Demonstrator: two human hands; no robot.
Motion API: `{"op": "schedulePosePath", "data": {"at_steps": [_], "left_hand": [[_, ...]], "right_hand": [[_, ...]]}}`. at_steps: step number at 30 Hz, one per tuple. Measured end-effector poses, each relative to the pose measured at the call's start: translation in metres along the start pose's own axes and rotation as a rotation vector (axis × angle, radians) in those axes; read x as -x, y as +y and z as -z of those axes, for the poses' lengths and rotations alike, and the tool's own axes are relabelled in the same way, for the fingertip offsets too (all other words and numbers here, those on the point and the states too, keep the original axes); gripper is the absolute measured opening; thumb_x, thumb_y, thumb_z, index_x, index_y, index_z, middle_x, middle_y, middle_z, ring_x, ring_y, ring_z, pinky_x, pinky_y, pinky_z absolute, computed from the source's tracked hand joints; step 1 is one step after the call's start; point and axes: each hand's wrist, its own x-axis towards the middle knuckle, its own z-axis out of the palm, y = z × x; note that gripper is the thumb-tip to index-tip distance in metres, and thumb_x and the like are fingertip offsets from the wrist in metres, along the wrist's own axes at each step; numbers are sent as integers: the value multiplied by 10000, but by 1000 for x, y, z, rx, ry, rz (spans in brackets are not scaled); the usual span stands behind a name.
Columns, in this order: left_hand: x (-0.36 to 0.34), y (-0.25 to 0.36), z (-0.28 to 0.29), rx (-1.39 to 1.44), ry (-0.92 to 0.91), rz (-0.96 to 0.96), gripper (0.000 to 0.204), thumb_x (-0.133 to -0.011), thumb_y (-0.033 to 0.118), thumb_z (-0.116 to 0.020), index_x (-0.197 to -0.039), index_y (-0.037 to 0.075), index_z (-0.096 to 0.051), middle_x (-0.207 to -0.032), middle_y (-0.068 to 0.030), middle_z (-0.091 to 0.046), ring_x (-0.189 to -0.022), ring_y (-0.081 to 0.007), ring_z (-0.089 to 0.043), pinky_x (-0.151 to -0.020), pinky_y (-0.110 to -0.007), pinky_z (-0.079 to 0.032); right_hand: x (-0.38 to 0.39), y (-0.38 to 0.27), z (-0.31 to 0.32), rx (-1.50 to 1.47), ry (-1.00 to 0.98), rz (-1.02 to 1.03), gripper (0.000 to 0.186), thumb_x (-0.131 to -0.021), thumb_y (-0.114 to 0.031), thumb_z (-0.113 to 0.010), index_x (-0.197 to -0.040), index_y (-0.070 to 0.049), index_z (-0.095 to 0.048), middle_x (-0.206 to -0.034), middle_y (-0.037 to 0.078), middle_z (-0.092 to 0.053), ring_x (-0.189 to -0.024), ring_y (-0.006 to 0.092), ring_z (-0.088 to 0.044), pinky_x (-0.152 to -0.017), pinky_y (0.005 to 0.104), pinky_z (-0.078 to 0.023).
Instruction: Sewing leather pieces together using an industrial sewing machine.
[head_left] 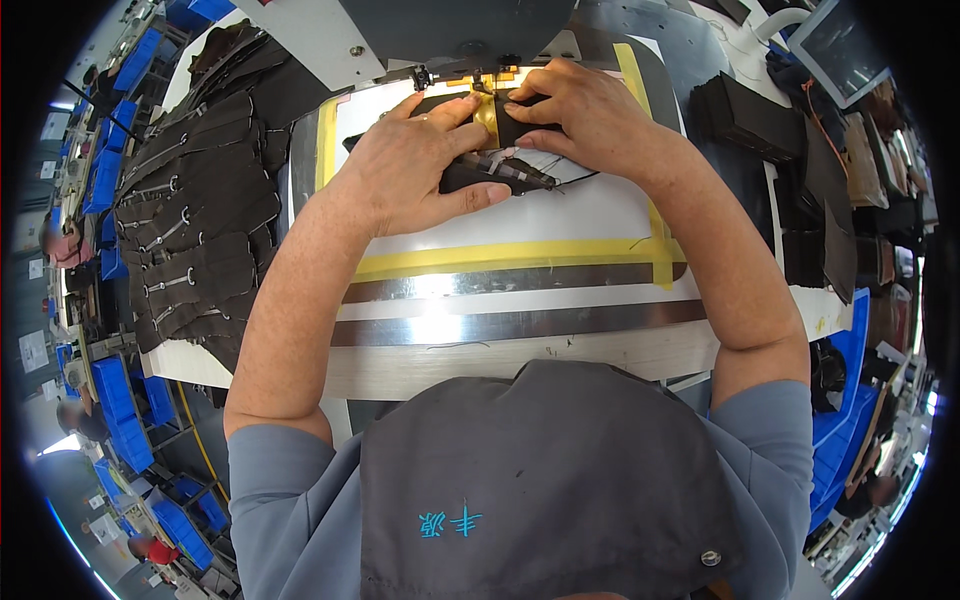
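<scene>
Steadying dark fabric (512,128) at the machine head (455,32)

The dark fabric lies just before the machine head, beneath both hands. The left hand (405,160) spreads open over it; whether the right hand (590,122) pinches or merely presses, I cannot tell. Ideally, press evenly, fingertips clear of the machine head.

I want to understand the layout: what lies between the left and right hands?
In the head view, a golden strip lies there, with a patterned piece below it.
</scene>
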Motion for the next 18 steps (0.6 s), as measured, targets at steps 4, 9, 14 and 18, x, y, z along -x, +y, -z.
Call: {"op": "schedulePosePath", "data": {"at_steps": [4, 9, 14, 18], "left_hand": [[-8, -1, 7, 21, -107, 60, 789, -893, 797, -499, -1296, 141, -667, -1237, -208, -691, -1110, -323, -693, -1218, -479, -334], [-17, -2, 10, -22, -187, 126, 804, -881, 815, -502, -1312, 154, -659, -1107, -161, -725, -1077, -289, -710, -1197, -488, -365], [-13, -11, -3, -152, 22, 41, 831, -874, 828, -501, -1336, 153, -648, -963, -129, -737, -996, -295, -726, -1165, -476, -403], [-20, 4, 14, -188, -67, 66, 836, -860, 789, -549, -1296, 89, -686, -959, -128, -727, -930, -301, -710, -1032, -452, -441]], "right_hand": [[-5, 6, -1, 59, 14, -10, 338, -854, -388, -779, -1111, -169, -798, -1125, -34, -680, -1110, 207, -596, -971, 381, -524], [-12, 12, -1, 82, -2, -46, 343, -858, -405, -772, -1122, -187, -796, -1139, -41, -683, -1117, 200, -597, -971, 384, -527], [-22, 15, 0, 99, -17, -77, 346, -868, -405, -767, -1147, -202, -788, -1172, -45, -685, -1144, 197, -597, -990, 386, -522], [-27, 19, 3, 99, -36, -124, 339, -876, -390, -765, -1155, -199, -784, -1225, -43, -682, -1175, 204, -597, -1021, 375, -506]]}}
